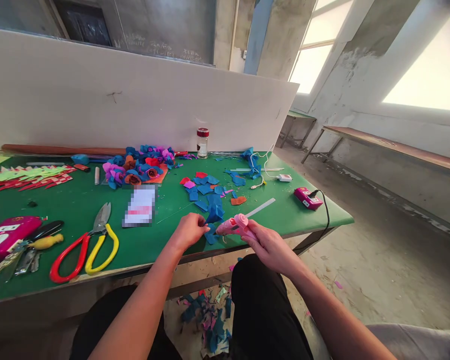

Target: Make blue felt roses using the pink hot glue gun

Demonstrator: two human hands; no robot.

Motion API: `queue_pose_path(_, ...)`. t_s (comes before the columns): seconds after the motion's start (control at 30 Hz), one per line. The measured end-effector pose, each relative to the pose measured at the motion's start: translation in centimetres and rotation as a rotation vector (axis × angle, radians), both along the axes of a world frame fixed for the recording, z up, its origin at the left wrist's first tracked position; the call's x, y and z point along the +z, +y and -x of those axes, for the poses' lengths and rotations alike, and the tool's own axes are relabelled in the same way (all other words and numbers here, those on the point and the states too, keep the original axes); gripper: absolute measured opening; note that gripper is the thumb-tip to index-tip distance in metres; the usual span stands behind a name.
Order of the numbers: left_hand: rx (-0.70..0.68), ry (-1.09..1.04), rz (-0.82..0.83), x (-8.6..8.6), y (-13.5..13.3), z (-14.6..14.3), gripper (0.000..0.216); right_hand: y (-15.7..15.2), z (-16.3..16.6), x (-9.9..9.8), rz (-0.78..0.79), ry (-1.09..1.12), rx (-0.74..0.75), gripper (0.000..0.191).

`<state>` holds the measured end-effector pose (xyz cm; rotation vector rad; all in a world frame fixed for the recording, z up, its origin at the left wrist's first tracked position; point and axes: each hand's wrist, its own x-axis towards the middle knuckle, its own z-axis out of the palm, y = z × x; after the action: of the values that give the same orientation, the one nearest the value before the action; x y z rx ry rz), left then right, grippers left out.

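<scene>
My right hand point(268, 242) is wrapped round the handle of a pink hot glue gun point(232, 225), its nozzle pointing left. A whitish glue stick point(261, 207) sticks out behind the gun. My left hand point(190, 231) is closed in a pinch at a piece of blue crepe paper point(211, 234), right by the nozzle; how much of it lies between the fingertips is hidden. Just beyond the fingers is a folded blue paper piece point(214, 210). Loose blue paper petals point(203, 189) lie farther back, with an orange scrap point(238, 200) to their right.
Red-and-yellow-handled scissors point(88, 245) lie at the front left, near a magenta box point(11, 239). Paper flowers point(137, 167) are heaped behind a blurred white card point(139, 206). A lidded jar point(202, 144), a white cable point(264, 162) and a pink power strip point(308, 198) are also on the table.
</scene>
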<state>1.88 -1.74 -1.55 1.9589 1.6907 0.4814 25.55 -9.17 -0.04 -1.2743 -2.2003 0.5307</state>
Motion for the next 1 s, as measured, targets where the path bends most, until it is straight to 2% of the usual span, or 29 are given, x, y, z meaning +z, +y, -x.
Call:
queue_pose_path(0.73,0.003,0.024,-0.012,0.38,-0.24,-0.04,0.024,-0.35,0.44,0.46,-0.004,-0.05,0.029,0.019)
queue_pose_path(1.0,-0.012,0.033,-0.025,0.05,-0.07,0.04,0.026,-0.56,0.55,0.68,0.001,-0.058,0.025,0.019)
